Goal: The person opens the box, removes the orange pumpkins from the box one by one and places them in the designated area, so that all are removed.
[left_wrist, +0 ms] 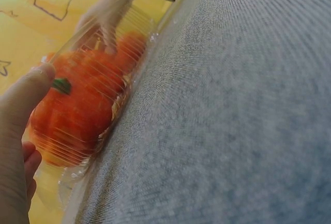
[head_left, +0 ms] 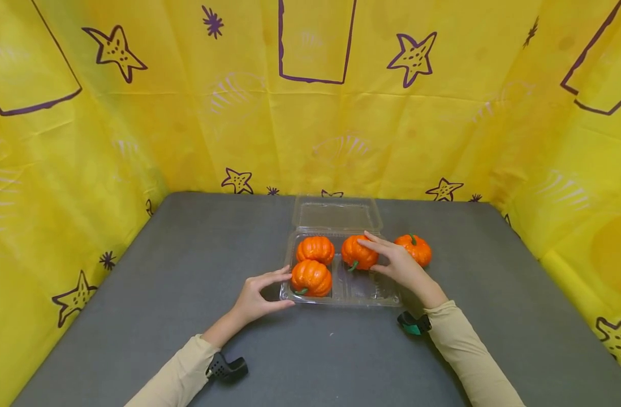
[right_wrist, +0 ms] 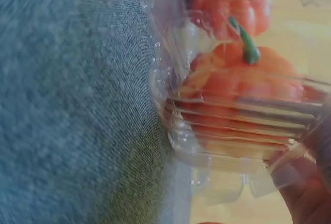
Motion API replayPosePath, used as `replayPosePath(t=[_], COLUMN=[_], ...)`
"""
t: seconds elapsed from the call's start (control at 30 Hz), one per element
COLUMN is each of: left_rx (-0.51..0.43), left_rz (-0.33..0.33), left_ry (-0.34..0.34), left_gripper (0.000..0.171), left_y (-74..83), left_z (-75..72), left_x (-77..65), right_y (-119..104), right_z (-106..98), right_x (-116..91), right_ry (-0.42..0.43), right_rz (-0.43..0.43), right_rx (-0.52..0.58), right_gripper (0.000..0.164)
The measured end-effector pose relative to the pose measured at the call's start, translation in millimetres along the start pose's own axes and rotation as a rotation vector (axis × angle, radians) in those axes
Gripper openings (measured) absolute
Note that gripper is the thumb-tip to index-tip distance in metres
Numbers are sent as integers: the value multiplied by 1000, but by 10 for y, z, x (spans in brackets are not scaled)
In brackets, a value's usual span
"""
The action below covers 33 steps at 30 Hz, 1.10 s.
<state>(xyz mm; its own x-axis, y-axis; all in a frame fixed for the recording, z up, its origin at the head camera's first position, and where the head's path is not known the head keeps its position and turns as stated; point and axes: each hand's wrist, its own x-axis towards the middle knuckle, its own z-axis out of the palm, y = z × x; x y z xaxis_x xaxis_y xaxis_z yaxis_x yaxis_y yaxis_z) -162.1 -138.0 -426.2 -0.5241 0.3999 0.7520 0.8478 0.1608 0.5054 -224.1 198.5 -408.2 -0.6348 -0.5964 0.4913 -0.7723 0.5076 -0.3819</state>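
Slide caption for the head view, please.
Left hand at a clear container, two pumpkins in its left half; right hand holding a third; a fourth outside.

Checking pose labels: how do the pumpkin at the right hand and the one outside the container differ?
Place: the inner pumpkin is in the clear container; the outer pumpkin is on the gray table.
Contact: the right hand grips the inner pumpkin, not the outer one.
Stems in head view: inner pumpkin's on the near side; outer pumpkin's on the far.
Shared: orange, ribbed, green-stemmed.
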Motion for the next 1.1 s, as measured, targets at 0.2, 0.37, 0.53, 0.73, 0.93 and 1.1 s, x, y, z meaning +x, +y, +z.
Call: replayPosePath(t=[0.2, 0.37, 0.53, 0.73, 0.93, 1.1], left_rx=[15, 26, 31, 34, 33, 36], left_rz=[12, 8, 9, 2, 4, 12], left_ry=[-3, -5, -5, -3, -5, -5], left_gripper=[49, 48, 50, 52, 52, 51], left_y=[-11, -3, -5, 2, 0, -6], left_z=[2, 1, 2, -3, -7, -5], left_x=[-5, -10, 0, 14, 18, 11], right_y=[-24, -36, -12, 8, 27, 17], right_z=[3, 6, 4, -18, -3, 21], right_x=[-10, -39, -42, -18, -16, -36], right_ry=[26, 61, 87, 68, 81, 100], right_rz=[14, 21, 36, 66, 38, 51], right_rx=[-54, -71, -37, -11, 4, 54], right_gripper=[72, 76, 72, 69, 69, 70])
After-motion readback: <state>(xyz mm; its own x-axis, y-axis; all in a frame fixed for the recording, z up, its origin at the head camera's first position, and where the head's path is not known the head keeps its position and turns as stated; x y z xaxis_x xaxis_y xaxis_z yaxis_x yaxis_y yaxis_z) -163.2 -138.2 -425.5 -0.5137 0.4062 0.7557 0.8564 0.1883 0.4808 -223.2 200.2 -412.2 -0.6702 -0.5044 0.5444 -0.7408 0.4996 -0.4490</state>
